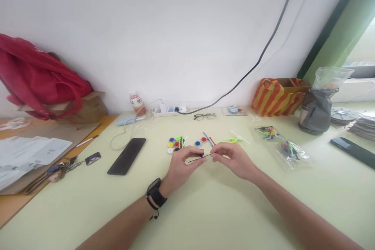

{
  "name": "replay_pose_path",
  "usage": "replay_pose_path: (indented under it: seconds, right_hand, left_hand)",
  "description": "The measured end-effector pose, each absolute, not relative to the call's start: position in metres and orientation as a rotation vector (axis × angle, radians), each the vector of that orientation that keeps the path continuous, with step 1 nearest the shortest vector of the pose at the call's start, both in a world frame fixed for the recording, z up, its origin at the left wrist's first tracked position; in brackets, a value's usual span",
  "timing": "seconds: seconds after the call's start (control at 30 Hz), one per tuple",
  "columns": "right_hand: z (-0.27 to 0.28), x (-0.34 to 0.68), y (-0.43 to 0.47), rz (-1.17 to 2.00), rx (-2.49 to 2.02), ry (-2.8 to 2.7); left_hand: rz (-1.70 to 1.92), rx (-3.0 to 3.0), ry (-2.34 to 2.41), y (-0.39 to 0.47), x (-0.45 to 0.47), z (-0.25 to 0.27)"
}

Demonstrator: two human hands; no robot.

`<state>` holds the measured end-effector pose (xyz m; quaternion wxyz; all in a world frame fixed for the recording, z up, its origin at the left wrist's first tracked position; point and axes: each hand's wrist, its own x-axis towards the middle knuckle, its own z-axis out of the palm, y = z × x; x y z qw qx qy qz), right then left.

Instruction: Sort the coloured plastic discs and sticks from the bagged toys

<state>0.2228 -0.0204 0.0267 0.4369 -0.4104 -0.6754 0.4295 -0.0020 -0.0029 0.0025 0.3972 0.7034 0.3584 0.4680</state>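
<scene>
Between thumb and fingers, my left hand (pixel 184 163) pinches a small black plastic piece (pixel 201 155) with a thin black rod (pixel 193 160) running out of it. My right hand (pixel 230 159) pinches the other end of this thin part with thumb and forefinger. Both hands are held over the table, close together. Just beyond them lie several round coloured discs, among them a yellow disc (pixel 170 145), a blue disc (pixel 197 144) and a red disc (pixel 204 140). Thin coloured sticks (pixel 208 138) lie behind the fingers, and a bright green plastic piece (pixel 235 140) rests to the right.
A black phone (pixel 126 156) and keys (pixel 60 168) lie left. Eyeglasses (pixel 204 116), a power strip (pixel 170 111) and a drink bottle (pixel 137 104) stand along the wall. Plastic bags of coloured parts (pixel 293 154), a striped bag (pixel 278 97) and another phone (pixel 356 152) are right.
</scene>
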Motion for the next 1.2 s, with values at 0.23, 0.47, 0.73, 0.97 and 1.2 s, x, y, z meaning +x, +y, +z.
replay_pose_path:
  seconds: [0.23, 0.47, 0.73, 0.97, 1.2]
  right_hand:
    - [0.0253, 0.223, -0.019, 1.159, -1.004, -1.607]
    - [0.0218, 0.222, -0.0178, 1.262, -0.979, -1.532]
    - [0.02, 0.2251, -0.0163, 1.28, -0.943, -1.536]
    - [0.0187, 0.2303, -0.0138, 1.115, -1.005, -1.566]
    - [0.0216, 0.2306, -0.0204, 0.648, -1.035, -1.771]
  left_hand:
    - [1.145, 1.906, 0.915, -0.0039, -0.0045, -0.0009]
    - [1.036, 1.696, 0.897, -0.0057, -0.0003, 0.0035]
    - [1.008, 1.618, 0.758, -0.0064, 0.0011, 0.0051]
    - [0.867, 1.503, 0.7, -0.0061, -0.0001, 0.0074]
    - [0.954, 1.416, 0.735, 0.0015, -0.0002, 0.004]
